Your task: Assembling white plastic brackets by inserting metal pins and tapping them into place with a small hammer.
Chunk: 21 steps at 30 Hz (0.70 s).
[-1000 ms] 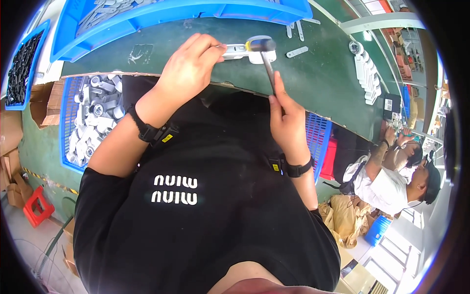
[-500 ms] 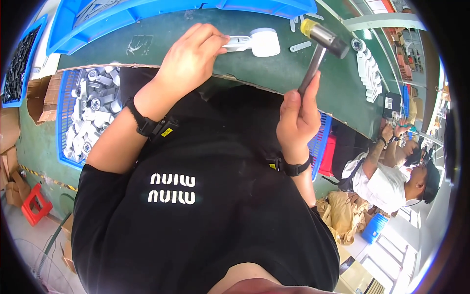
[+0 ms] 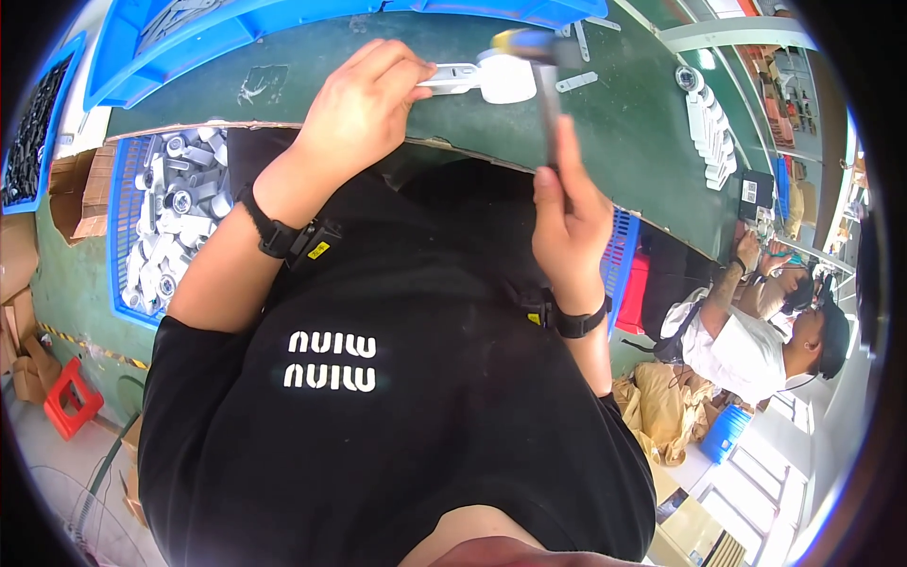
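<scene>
"What stands farthest left?"
"A blue tray (image 3: 66, 96) full of black parts (image 3: 36, 142); nearer, on the floor, a red stool (image 3: 88, 416)."
"And then?"
"A blue crate (image 3: 125, 189) heaped with grey and white parts (image 3: 175, 203), on the near side of the green table (image 3: 652, 161). At the table's far side sits a large blue bin (image 3: 189, 61)."
"Which hand comes next?"
"The left hand (image 3: 364, 104). Its thumb and fingertips pinch the narrow left end of a white part (image 3: 496, 83)."
"Where exactly is that part?"
"Over the tabletop, towards the near edge, slim arm to the left and round head to the right. I can't tell whether it rests on the surface."
"And the hammer (image 3: 547, 104)?"
"Its blurred head overlaps the far right side of the round head in view; I can't tell if they touch."
"Who grips it?"
"The right hand (image 3: 572, 227), thumb and fingers closed round the handle, the forefinger stretched along it."
"Farther right?"
"A flat grey strip (image 3: 577, 82) on the table, then an overlapping row of white pieces (image 3: 710, 142), and finally a co-worker (image 3: 732, 350) in a white shirt."
</scene>
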Each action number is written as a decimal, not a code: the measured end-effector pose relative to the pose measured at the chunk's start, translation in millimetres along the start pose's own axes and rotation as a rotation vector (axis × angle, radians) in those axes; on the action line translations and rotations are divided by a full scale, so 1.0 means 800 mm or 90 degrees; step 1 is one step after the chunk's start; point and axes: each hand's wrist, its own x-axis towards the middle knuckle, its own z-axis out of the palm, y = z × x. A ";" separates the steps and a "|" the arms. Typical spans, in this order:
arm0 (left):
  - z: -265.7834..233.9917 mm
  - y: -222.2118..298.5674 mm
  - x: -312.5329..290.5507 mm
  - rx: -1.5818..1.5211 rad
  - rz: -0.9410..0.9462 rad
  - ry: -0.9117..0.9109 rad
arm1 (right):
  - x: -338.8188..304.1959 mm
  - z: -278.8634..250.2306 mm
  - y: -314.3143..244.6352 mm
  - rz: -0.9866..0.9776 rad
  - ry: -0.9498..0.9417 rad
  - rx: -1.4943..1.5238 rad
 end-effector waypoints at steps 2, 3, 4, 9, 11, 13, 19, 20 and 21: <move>0.001 0.000 0.001 0.001 0.002 -0.002 | -0.007 0.013 0.008 0.007 0.062 0.022; 0.001 0.000 0.001 0.002 0.004 -0.001 | -0.005 0.018 0.009 0.014 0.122 0.046; 0.002 0.000 0.000 0.003 0.006 0.000 | 0.006 0.014 0.012 -0.086 0.023 -0.035; 0.002 0.000 0.000 -0.024 -0.011 0.004 | -0.001 0.002 0.016 -0.002 -0.068 -0.006; -0.001 -0.001 -0.001 -0.037 -0.022 0.008 | -0.018 0.009 0.023 0.014 0.099 0.190; -0.006 -0.003 -0.001 -0.076 -0.073 -0.016 | -0.018 0.004 0.023 0.008 0.085 0.202; -0.005 -0.002 -0.005 -0.168 -0.176 -0.026 | -0.003 0.008 0.009 -0.233 0.107 0.038; -0.005 -0.001 -0.004 -0.167 -0.176 -0.026 | 0.001 0.012 0.010 -0.198 0.045 -0.035; -0.006 0.000 -0.004 -0.148 -0.165 -0.023 | 0.003 0.013 0.010 -0.162 -0.017 -0.108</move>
